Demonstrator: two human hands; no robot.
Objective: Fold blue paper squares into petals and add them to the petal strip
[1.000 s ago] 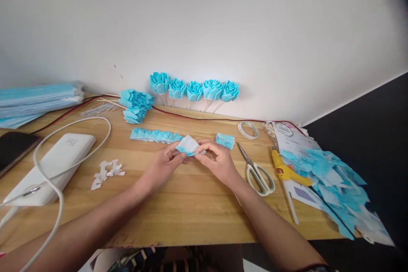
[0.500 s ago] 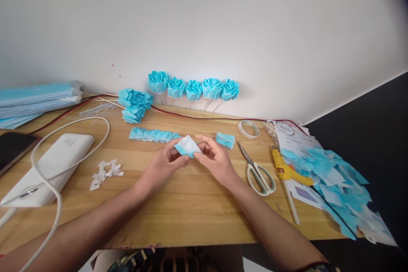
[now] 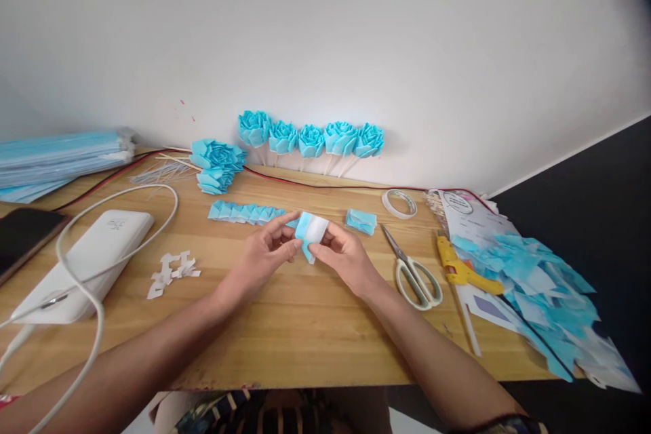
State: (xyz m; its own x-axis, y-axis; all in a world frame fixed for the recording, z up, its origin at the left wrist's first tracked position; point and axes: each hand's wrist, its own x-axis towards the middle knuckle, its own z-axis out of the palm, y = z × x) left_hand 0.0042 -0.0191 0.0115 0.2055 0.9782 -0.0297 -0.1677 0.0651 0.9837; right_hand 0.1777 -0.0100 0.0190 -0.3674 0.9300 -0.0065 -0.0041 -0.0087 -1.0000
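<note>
Above the middle of the table, both my hands are closed on a small folded piece of blue-and-white fabric [image 3: 316, 228]. My left hand [image 3: 268, 249] pinches its left edge, thumb toward me. With thumb in front and fingers behind, my right hand [image 3: 347, 255] grips the right side. Just behind my left hand lies a row of folded blue petals [image 3: 239, 212], partly covered by the fingers. A small stack of blue pieces [image 3: 361, 220] rests beyond my right hand, and scissors [image 3: 414, 274] lie to its right.
Blue flowers on sticks [image 3: 311, 141] lean against the wall. Left are a white power bank [image 3: 96, 264] with a looping cable, a phone [image 3: 28, 237] and white scraps [image 3: 170, 272]. Right are a tape roll [image 3: 399, 204], a yellow glue gun [image 3: 458, 268] and piled blue pieces [image 3: 539, 285].
The fabric piece was a flat white diamond with a blue lower edge; now it is turned, showing a blue band at left and a small tail hanging below.
</note>
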